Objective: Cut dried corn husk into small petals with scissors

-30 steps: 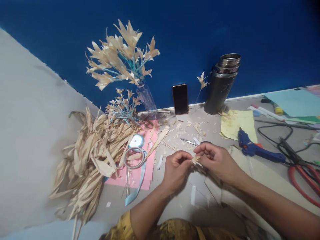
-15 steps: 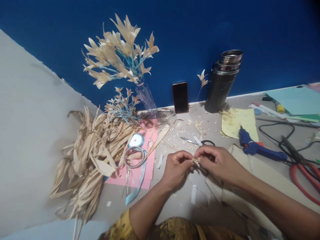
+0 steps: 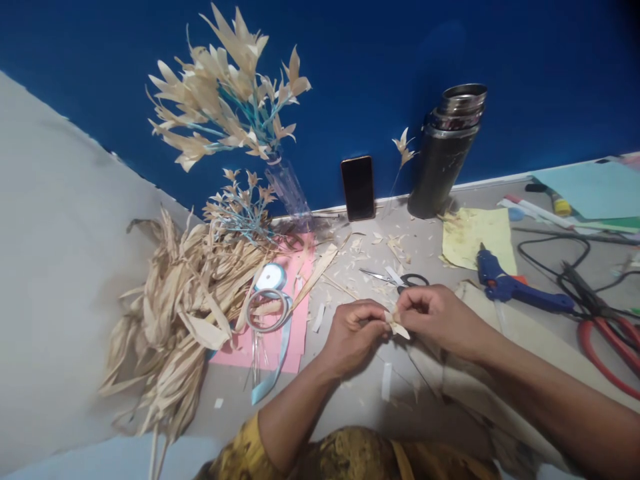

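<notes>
Above the middle of the desk [image 3: 345, 400], the left hand [image 3: 356, 339] pinches a small pale flower [image 3: 400, 329] between thumb and forefinger, while the right hand [image 3: 436, 321] meets it there, thumb and fingertips closed on the same piece. A pale petal points down and outward below the fingertips. Just beyond the right hand lie open scissors [image 3: 379, 276] with black handles, among scattered husk scraps [image 3: 397, 249]. Farther back, a phone [image 3: 358, 189] leans upright against the blue wall [image 3: 345, 73], and a lone flower [image 3: 403, 149] on a thin stem stands between it and a dark flask [image 3: 444, 160]. To the left, a clear bottle [image 3: 289, 188] holds a large bouquet [image 3: 233, 93]; a smaller bunch [image 3: 243, 207] sits near its foot, by heaped husks [image 3: 173, 320]. Pink paper [image 3: 296, 330] lies under a ribbon roll [image 3: 271, 277] and a ring [image 3: 249, 314]. On the right are yellow paper [image 3: 473, 230], a blue glue gun [image 3: 523, 293] and red-handled cutters [image 3: 593, 308].
</notes>
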`<state>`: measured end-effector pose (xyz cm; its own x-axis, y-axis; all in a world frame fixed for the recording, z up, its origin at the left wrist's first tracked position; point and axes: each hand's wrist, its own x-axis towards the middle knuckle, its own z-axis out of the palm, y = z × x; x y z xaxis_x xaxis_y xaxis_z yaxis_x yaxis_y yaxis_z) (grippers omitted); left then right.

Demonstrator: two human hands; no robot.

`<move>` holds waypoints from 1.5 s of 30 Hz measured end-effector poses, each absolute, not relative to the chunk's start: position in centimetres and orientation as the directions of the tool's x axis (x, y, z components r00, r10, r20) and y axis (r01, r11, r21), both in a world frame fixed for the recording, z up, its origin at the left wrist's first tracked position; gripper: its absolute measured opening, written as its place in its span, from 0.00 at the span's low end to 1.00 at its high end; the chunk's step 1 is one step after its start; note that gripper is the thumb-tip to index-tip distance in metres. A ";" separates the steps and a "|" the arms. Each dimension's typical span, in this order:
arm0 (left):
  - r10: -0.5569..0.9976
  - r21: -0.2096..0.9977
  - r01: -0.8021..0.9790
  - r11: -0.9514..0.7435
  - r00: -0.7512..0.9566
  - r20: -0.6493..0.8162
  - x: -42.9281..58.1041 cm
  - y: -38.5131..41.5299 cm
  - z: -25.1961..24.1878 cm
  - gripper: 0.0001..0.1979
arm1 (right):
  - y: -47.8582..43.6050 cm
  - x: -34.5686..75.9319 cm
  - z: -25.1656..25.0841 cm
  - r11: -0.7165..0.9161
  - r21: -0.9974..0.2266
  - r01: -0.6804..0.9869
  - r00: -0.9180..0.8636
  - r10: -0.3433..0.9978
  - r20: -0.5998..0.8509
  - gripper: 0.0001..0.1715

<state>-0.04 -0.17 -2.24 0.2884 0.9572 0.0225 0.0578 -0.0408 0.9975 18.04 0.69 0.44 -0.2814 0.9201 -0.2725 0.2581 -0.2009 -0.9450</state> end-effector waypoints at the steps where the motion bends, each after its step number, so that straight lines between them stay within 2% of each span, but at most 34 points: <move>1: 0.957 0.995 0.072 -0.065 0.289 0.042 -0.1 -0.2 -2.3 0.04 | 0.7 18.0 0.3 -0.214 -0.946 0.241 -0.278 0.919 -0.279 0.07; 7: 0.944 0.959 0.153 -0.240 0.269 0.193 -0.2 -0.2 -2.5 0.07 | 0.6 17.8 -0.3 -0.239 -0.948 0.211 -0.259 0.921 -0.290 0.07; 11: 0.941 0.942 0.189 -0.277 0.252 0.226 -0.2 -0.3 -2.5 0.07 | 0.7 17.7 -0.3 -0.244 -0.953 0.178 -0.254 0.925 -0.284 0.07; 14: 0.971 0.967 0.153 -0.205 0.156 0.181 0.0 -0.3 -2.6 0.05 | 0.8 17.9 0.2 -0.279 -0.956 0.095 -0.254 0.921 -0.294 0.11; 18: 0.998 0.998 -0.004 -0.056 0.023 0.057 0.1 -0.1 -2.6 0.03 | 0.8 18.3 1.1 -0.254 -0.967 0.019 -0.236 0.939 -0.251 0.20; 21: 0.997 0.990 -0.131 0.057 -0.044 -0.063 0.1 0.0 -2.6 0.03 | 0.4 18.2 1.1 -0.265 -0.964 0.016 -0.348 0.903 -0.254 0.24; 23: 0.995 0.985 -0.154 0.072 -0.059 -0.082 0.1 0.0 -2.6 0.04 | 0.1 17.9 0.7 -0.309 -0.951 -0.003 -0.423 0.862 -0.279 0.25; 30: 0.996 0.994 -0.063 -0.085 -0.011 0.084 0.2 -0.3 -2.6 0.02 | -0.7 16.8 -0.8 -0.469 -0.871 -0.144 -0.465 0.809 -0.358 0.21; 33: 0.980 0.978 0.071 -0.196 -0.016 0.198 0.2 -0.5 -2.6 0.03 | -0.5 16.8 -1.0 -0.507 -0.846 -0.164 -0.457 0.799 -0.390 0.18; 38: 0.915 0.879 0.281 -0.385 -0.009 0.403 0.3 -0.9 -2.5 0.08 | -0.4 16.6 -1.2 -0.539 -0.825 -0.168 -0.445 0.788 -0.425 0.14; 41: 0.921 0.880 0.311 -0.360 -0.033 0.388 0.4 -1.2 -2.7 0.08 | -0.5 16.4 -1.2 -0.540 -0.826 -0.162 -0.422 0.795 -0.436 0.13; 45: 0.964 0.942 0.258 -0.213 -0.100 0.245 0.7 -1.6 -3.2 0.06 | -0.6 15.9 -1.3 -0.506 -0.847 -0.162 -0.381 0.824 -0.419 0.12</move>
<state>0.73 -1.55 -3.24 -0.1003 0.9642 0.2454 0.2583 -0.2129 0.9423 15.93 -0.65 -1.33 -0.3810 0.8240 -0.4193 -0.1617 -0.5060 -0.8473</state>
